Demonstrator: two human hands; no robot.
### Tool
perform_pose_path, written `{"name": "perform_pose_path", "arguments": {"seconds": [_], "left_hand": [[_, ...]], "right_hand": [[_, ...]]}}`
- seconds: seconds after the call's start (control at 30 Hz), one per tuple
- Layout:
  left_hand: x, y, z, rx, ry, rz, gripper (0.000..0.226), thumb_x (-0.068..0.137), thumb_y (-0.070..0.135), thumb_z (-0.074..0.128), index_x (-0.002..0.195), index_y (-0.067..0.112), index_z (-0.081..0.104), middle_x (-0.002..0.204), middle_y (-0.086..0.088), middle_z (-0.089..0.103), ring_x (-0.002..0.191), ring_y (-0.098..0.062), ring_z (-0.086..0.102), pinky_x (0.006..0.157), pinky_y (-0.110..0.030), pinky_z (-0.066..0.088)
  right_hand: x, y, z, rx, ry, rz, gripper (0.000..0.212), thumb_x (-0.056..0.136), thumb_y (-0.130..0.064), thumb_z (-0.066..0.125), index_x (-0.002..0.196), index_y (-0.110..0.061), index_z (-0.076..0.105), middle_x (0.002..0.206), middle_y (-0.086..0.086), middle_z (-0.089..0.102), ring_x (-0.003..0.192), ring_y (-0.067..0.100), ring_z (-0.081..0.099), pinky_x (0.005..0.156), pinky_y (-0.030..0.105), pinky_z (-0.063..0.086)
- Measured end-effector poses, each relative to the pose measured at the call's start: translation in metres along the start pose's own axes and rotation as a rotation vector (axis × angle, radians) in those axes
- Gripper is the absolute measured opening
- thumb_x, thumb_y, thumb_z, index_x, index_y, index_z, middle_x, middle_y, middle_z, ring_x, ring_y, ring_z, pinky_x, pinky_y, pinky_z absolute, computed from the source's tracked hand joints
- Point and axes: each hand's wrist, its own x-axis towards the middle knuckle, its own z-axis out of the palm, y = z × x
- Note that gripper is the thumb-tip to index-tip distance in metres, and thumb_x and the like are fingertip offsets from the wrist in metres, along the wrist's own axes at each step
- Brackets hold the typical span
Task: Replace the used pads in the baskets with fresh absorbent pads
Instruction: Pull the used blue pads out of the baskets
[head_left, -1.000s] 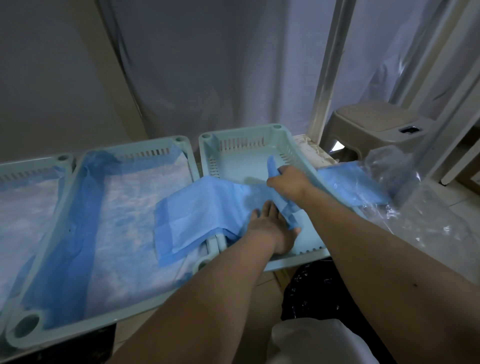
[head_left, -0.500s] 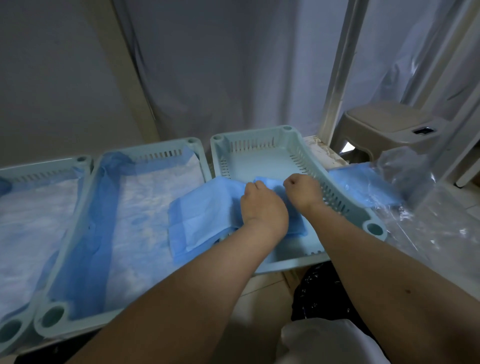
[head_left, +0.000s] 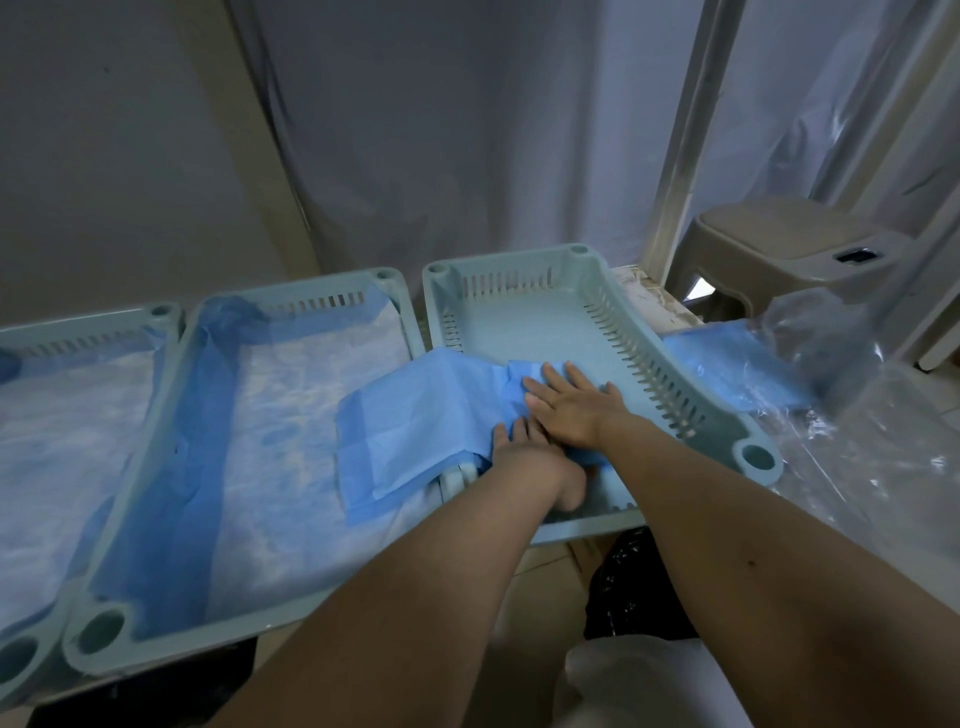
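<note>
Three pale teal baskets stand side by side. The left basket (head_left: 78, 328) and the middle basket (head_left: 291, 297) each hold a white pad with blue edges. The right basket (head_left: 675, 395) has a bare floor. A folded blue pad (head_left: 415, 421) drapes over the rims between the middle and right baskets. My right hand (head_left: 574, 413) lies flat on the pad's right end inside the right basket, fingers spread. My left hand (head_left: 524, 460) sits just below it at the pad's near edge, partly covered by the right hand and the pad, so its grip is unclear.
More folded blue pads (head_left: 727, 364) lie in clear plastic wrap (head_left: 857, 447) right of the baskets. A beige plastic stool (head_left: 779, 244) stands behind them. A black bag (head_left: 634, 587) sits on the floor below the right basket. A grey curtain hangs behind.
Both hands were fists on the pad half a second ago. Now my right hand has opened flat on it and my left hand has slid back beneath the right hand.
</note>
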Motion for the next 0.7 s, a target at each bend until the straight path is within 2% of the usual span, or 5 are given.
{"name": "perform_pose_path", "arguments": {"seconds": [0.13,0.23,0.4,0.57,0.7], "left_hand": [[0.007,-0.004,0.004,-0.09,0.074,0.004,0.072,0.1,0.048,0.021,0.151,0.01,-0.012,0.158,-0.01,-0.019,0.146,-0.027,-0.012,0.117,-0.049,-0.006],[0.007,-0.007,0.007,-0.116,0.098,0.006,0.069,0.1,0.037,0.025,0.151,0.008,-0.011,0.158,-0.009,-0.018,0.146,-0.026,-0.013,0.118,-0.048,-0.006],[-0.011,-0.007,0.006,-0.018,0.198,-0.059,0.075,0.096,0.022,0.038,0.149,-0.001,-0.01,0.157,-0.019,-0.013,0.146,-0.033,-0.01,0.118,-0.048,-0.002],[-0.028,-0.016,-0.004,-0.134,0.428,-0.303,0.083,0.095,0.026,0.047,0.147,-0.006,-0.009,0.155,-0.028,-0.006,0.144,-0.042,-0.006,0.117,-0.053,-0.001],[-0.037,-0.033,-0.005,-0.399,0.572,-0.384,0.089,0.093,0.03,0.054,0.148,-0.003,-0.008,0.156,-0.026,0.0,0.145,-0.041,0.001,0.117,-0.053,0.007]], "right_hand": [[-0.002,0.006,-0.007,0.427,0.459,0.314,0.05,0.097,-0.034,0.042,0.142,-0.014,0.036,0.147,0.013,0.037,0.135,0.033,0.036,0.106,0.043,0.035],[-0.014,0.007,-0.017,0.534,0.314,0.571,0.05,0.092,-0.033,0.052,0.132,-0.003,0.047,0.135,0.015,0.05,0.121,0.034,0.05,0.088,0.036,0.041],[-0.021,-0.002,-0.032,0.944,0.128,0.545,0.044,0.085,-0.024,0.068,0.115,0.005,0.055,0.117,0.018,0.057,0.105,0.034,0.058,0.088,0.04,0.049],[-0.033,-0.036,-0.069,1.109,0.259,0.361,0.035,0.091,-0.015,0.053,0.122,-0.001,0.054,0.13,0.019,0.054,0.119,0.036,0.053,0.097,0.04,0.046],[-0.038,-0.063,-0.094,1.029,0.435,0.209,0.03,0.086,-0.018,0.056,0.11,0.0,0.06,0.103,0.014,0.062,0.102,0.033,0.061,0.084,0.038,0.05]]}}
